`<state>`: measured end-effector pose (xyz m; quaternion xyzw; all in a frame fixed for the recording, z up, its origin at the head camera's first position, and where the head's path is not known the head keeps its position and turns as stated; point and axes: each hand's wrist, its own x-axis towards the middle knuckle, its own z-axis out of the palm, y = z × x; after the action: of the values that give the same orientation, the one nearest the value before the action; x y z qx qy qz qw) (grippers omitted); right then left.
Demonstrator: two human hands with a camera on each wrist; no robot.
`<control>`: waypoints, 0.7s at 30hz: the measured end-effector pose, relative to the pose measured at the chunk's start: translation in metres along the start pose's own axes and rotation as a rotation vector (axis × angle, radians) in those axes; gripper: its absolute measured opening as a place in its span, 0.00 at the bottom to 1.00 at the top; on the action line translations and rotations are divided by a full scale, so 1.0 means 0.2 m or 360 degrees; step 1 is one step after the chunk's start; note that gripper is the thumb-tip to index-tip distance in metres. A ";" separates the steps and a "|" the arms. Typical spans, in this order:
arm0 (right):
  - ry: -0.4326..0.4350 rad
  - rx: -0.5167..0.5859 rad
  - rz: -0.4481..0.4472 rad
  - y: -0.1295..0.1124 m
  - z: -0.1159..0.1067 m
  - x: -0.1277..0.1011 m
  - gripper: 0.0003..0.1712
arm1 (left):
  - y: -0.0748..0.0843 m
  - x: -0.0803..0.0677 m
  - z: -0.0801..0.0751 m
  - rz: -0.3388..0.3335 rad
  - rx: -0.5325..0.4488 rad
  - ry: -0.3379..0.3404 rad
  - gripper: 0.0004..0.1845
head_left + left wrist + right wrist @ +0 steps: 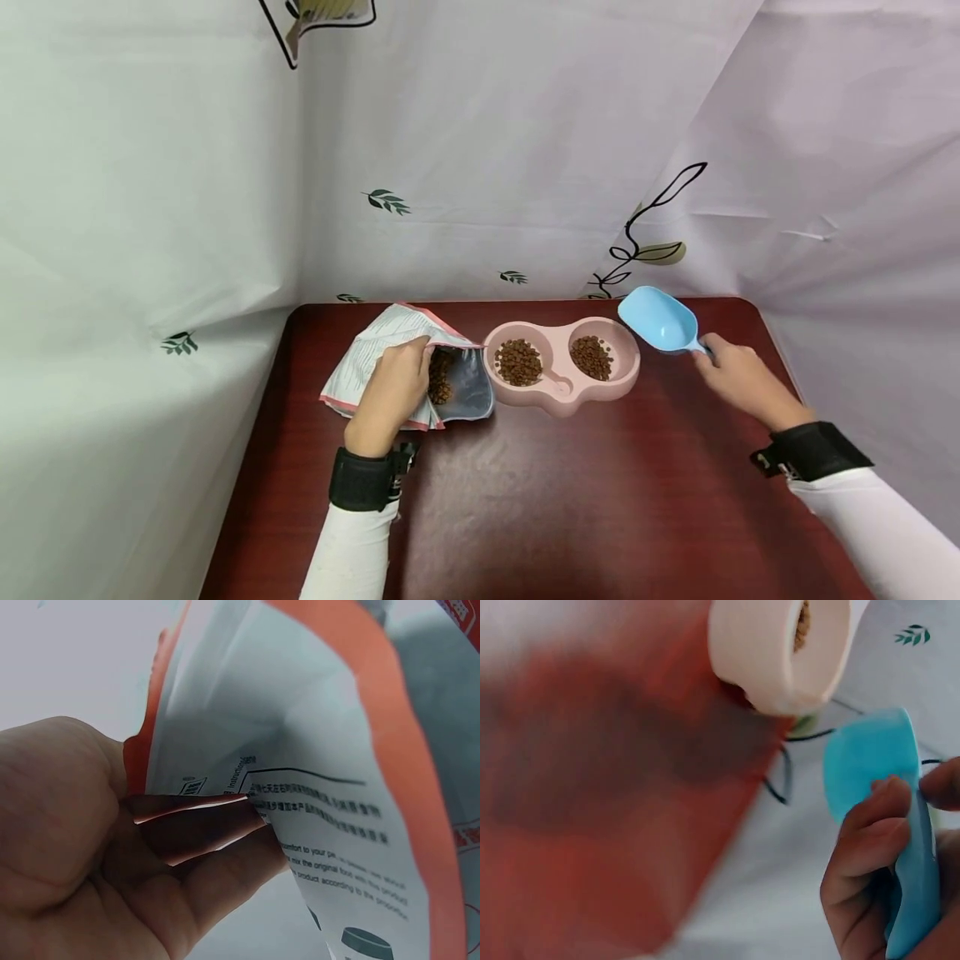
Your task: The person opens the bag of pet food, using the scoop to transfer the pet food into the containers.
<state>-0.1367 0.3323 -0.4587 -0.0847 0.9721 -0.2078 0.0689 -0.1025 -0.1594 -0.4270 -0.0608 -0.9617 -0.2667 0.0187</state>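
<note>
The bag (315, 787) runs past the frame edges — small print blurred.

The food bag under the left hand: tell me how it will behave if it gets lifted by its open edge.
The food bag looks like thin creased film, so it would probably sag and fold rather than hold shape. Its mouth gapes toward the pink double bowl with kibble showing, so tilting likely spills pieces. The left hand grips only the rim, which may slip.
</note>
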 end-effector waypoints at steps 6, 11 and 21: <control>0.0175 0.0318 0.0235 0.08 0.22 -0.05 0.17 | -0.01 0.00 -0.01 -0.0012 -0.0004 -0.0011 0.19; 0.0157 0.0625 0.0428 0.09 0.39 -0.07 0.23 | 0.00 0.00 -0.01 -0.0021 -0.0009 -0.0011 0.19; 0.0142 0.1009 0.0581 0.09 0.59 -0.06 0.24 | 0.00 0.00 0.00 -0.0007 -0.0025 -0.0002 0.20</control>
<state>-0.1072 0.3047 -0.5707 0.1248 0.8605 -0.4866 0.0852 -0.1017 -0.1595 -0.4279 -0.0589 -0.9597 -0.2742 0.0171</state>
